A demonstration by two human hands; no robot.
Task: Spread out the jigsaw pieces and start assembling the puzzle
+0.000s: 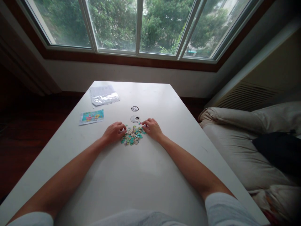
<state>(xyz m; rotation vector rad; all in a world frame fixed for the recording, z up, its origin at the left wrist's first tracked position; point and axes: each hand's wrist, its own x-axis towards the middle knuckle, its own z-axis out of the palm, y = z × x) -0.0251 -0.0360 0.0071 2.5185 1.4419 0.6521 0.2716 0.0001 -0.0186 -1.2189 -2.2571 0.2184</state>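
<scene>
Counter of smooth-looking white carried everything, so light things could skid under a careless push. Taking the heap as clock centre, with 12 facing away from the person, a clear plastic bag lay at 11; a draught might shift it. A picture card lay at 10, apart from the left arm. The heap of puzzle pieces sat between the hands, its pieces overlapping, so that dragging one could flip or scatter others. At 9, the left hand had curled fingers at the heap's edge; towards 2, the right hand had bent fingers there too. Whether either gripped a piece could not be told. At 12 showed a near round patch and a smaller far round patch; pieces straying onto their mottled faces might be overlooked.
</scene>
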